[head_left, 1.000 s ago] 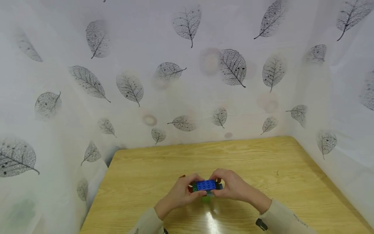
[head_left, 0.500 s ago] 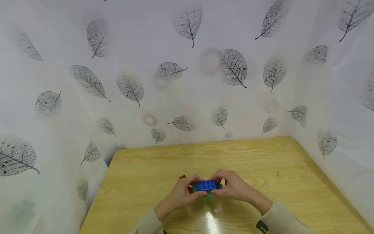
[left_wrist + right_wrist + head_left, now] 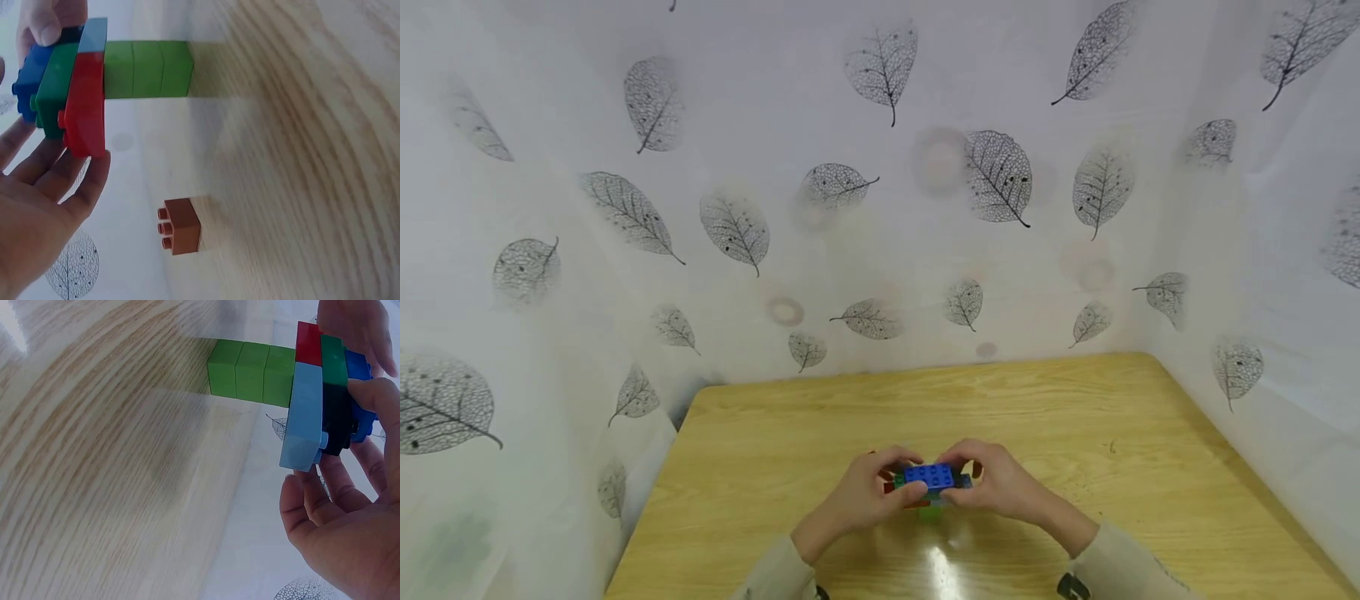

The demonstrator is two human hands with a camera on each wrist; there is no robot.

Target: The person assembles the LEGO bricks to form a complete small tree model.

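Both hands hold one small brick build (image 3: 929,482) above the wooden table (image 3: 1075,433). Its top is a blue studded brick (image 3: 928,475); below sit dark green, red and light blue pieces on a stem of light green bricks (image 3: 147,69) that reaches the table. My left hand (image 3: 857,496) pinches the build's left end, fingers (image 3: 56,181) under the red piece (image 3: 84,103). My right hand (image 3: 1000,487) pinches the right end, by the light blue piece (image 3: 303,415) and a black brick (image 3: 337,419). A lone brown brick (image 3: 181,225) lies on the table by the left hand.
White sheets printed with grey leaves (image 3: 880,208) close the table in at the back and on both sides. The table's left edge (image 3: 655,492) and right edge run close to those sheets. Bare wood lies behind the hands.
The hands and the build sit slightly lower in the head view; the grip looks the same.
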